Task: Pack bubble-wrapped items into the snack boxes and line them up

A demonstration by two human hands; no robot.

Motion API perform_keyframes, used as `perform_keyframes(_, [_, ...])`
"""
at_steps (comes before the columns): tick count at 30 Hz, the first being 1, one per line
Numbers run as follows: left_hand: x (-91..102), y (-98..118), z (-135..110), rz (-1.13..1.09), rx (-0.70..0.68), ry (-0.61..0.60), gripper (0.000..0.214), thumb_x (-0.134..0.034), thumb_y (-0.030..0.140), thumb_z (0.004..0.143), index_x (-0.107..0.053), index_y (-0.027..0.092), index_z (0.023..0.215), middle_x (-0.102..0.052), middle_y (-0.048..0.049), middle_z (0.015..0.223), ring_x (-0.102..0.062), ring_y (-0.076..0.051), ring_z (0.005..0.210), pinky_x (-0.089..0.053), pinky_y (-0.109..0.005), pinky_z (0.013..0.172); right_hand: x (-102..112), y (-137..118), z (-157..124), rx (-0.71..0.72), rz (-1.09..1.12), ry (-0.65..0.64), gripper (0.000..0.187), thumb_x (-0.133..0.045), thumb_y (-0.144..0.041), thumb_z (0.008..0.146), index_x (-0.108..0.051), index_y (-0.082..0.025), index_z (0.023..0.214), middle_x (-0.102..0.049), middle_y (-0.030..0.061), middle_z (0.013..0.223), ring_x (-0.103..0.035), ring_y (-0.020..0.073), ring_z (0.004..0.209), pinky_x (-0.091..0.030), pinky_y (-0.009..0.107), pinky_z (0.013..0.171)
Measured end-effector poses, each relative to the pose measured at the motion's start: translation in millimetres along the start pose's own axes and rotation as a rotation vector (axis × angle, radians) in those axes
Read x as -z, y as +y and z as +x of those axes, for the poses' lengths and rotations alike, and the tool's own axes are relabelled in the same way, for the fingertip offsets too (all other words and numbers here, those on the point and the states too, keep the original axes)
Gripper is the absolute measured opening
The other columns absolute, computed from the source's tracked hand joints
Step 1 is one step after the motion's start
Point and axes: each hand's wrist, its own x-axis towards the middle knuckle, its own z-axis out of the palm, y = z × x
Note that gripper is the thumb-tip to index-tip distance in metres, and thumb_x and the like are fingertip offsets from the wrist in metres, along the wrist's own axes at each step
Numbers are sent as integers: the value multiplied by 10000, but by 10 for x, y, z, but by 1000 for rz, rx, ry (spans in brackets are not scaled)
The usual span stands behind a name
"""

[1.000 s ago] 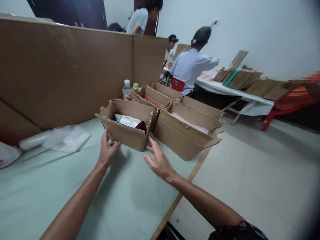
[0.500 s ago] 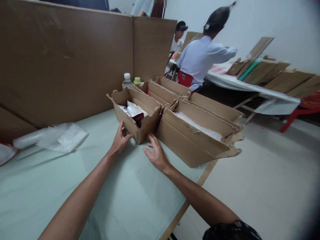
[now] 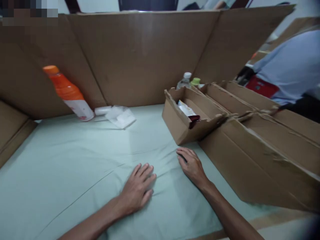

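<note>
- Biggest thing in front of us is the tall brown cardboard partition [image 3: 150, 60] along the far edge. It looks like folded panels, so our guess is that a hard shove could make it wobble.
- Next, the table under a pale green cloth [image 3: 75, 160]. It's wrinkled near our fingers; dragging a palm could pull the cloth and shift whatever sits on it.
- On the right is a long open brown cardboard box [image 3: 250, 160] with ragged edges, near the table's edge. Push too hard that way and we'd worry about it going over.
- The thing that matters, a small open brown cardboard box [image 3: 176, 121], sits on the cloth right up against that row, just beyond our right fingertips. Its torn rim could snag or tear if we tugged there.
- Then an orange-and-white plastic bottle [image 3: 71, 94], far left by the partition. It looks tilted, maybe just the lens; a bump could topple it.
- Our left hand [image 3: 136, 190] is palm down on the cloth, fingers spread, gripping nothing.
- Our right hand [image 3: 193, 166] is loosely curled by the small box's lower corner, no object visible in it.
- Smallest: a white packet [image 3: 185, 108] and a dark red packet [image 3: 194, 118] inside the small box. Tipping it could spill them.
</note>
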Motion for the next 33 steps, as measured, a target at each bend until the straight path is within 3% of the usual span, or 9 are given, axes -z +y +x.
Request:
perform_keyframes(6, [-45, 77, -985, 43, 43, -4, 616, -627, 260, 875, -498, 221, 1477, -407, -117, 1640, -305, -320, 1555, -262, -552, 1273, -256, -120, 250, 169, -188, -158, 379, -475, -341, 938, -734, -189, 1168, -708, 151, 1286, -651, 311, 1201, -510, 478, 1049])
perform_keyframes(9, [-98, 37, -1311, -14, 24, 63, 530, -591, 383, 964, -511, 286, 1479, -489, -114, 1584, -384, -301, 1519, -310, -495, 1259, -597, -417, 697, 246, -217, -235, 456, -496, -352, 925, -665, -187, 1314, -634, 155, 1413, -616, 315, 1265, -501, 467, 1062])
perform_keyframes(12, [71, -109, -1564, -158, -19, 99, 455, -554, 357, 998, -542, 369, 1453, -649, -54, 1439, -530, -222, 1419, -379, -386, 1223, -1007, -929, 1290, 247, -205, -239, 581, -501, -341, 931, -519, -168, 1485, -566, 173, 1488, -570, 322, 1327, -506, 456, 1046])
perform_keyframes(14, [391, -327, -1730, -229, 45, 183, 446, -569, 319, 977, -584, 376, 1419, -709, -43, 1350, -606, -212, 1337, -447, -383, 1173, -1276, -1308, 1668, 242, -198, -227, 650, -507, -347, 943, -420, -161, 1559, -539, 194, 1505, -547, 337, 1346, -507, 466, 1030])
perform_keyframes(16, [888, -660, -1914, -177, 282, 374, 426, -568, 292, 944, -646, 356, 1358, -686, -69, 1378, -602, -252, 1339, -482, -461, 1140, -1516, -1638, 1954, 232, -223, -220, 652, -511, -360, 959, -402, -172, 1573, -522, 212, 1511, -556, 357, 1320, -502, 490, 1012])
perform_keyframes(20, [2232, -1468, -2284, 178, 735, 948, 315, -655, 381, 831, -752, 210, 1077, -684, -134, 1295, -605, -348, 1294, -436, -562, 1157, -1840, -1954, 2177, 232, -318, -196, 477, -469, -332, 1005, -561, -206, 1456, -518, 204, 1517, -552, 358, 1309, -485, 491, 1009])
perform_keyframes(25, [3714, -2192, -2472, 416, 984, 1218, 836, -822, 346, 694, -499, 14, 1390, -191, -175, 1651, -159, -480, 1534, -116, -605, 1270, -1952, -1854, 2173, 263, -340, -163, 436, -458, -342, 1018, -595, -205, 1408, -541, 170, 1513, -541, 312, 1330, -478, 434, 1017])
perform_keyframes(29, [4234, -2534, -2431, 369, 1184, 1187, 607, -820, 302, 690, -597, -16, 1156, -125, -134, 1664, -110, -534, 1519, -96, -627, 1251, -1933, -1842, 2174, 255, -353, -173, 434, -446, -341, 1025, -597, -203, 1408, -544, 168, 1511, -533, 311, 1345, -474, 440, 1022])
perform_keyframes(33, [4234, -2603, -2433, 291, 1173, 1216, 324, -781, 261, 713, -609, 6, 815, -330, -126, 1588, -331, -469, 1467, -259, -555, 1244, -1904, -1900, 2172, 234, -359, -192, 432, -465, -332, 1022, -596, -197, 1412, -546, 175, 1506, -536, 305, 1344, -470, 429, 1029])
